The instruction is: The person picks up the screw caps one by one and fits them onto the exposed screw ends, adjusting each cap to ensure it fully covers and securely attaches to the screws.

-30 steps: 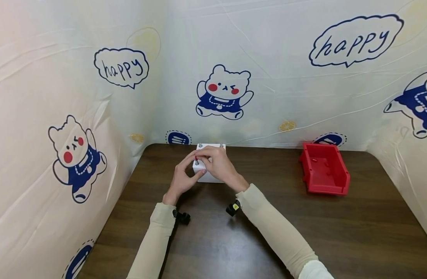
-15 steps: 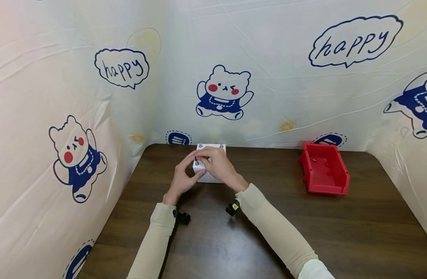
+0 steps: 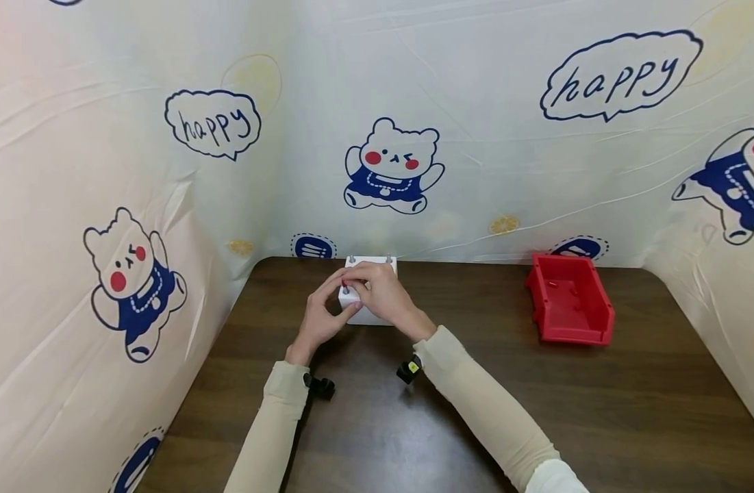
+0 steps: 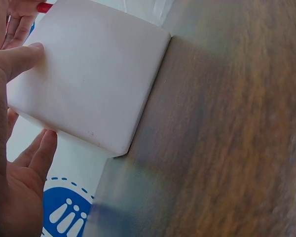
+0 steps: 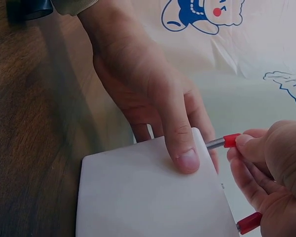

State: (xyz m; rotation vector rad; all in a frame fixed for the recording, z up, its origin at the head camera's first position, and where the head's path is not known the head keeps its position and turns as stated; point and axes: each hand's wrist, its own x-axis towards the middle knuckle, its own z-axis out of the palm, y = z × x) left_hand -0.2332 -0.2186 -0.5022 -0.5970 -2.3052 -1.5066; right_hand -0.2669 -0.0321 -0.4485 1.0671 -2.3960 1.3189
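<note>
A white block point(image 3: 370, 317) stands at the back of the table, with metal threaded studs point(image 5: 215, 143) sticking out of its top. My left hand point(image 3: 321, 318) grips the block at its left side. In the right wrist view its thumb lies on the front face; in the left wrist view other fingers point(image 4: 43, 154) reach round the side. My right hand point(image 3: 384, 293) pinches a small red cap point(image 5: 231, 140) sitting on the front left stud. Another red cap point(image 5: 249, 223) is on a second stud, partly behind the right hand. Two back studs show grey tips in the head view.
A red bin point(image 3: 570, 301) with a few small red pieces point(image 3: 554, 284) inside stands at the table's back right. A printed white cloth point(image 3: 475, 137) hangs behind and beside the brown wooden table point(image 3: 475, 411). Each wrist wears a small black camera point(image 3: 320, 387).
The head view has shifted slightly. Both hands keep their places on the block and the red cap, with no other clear movement.
</note>
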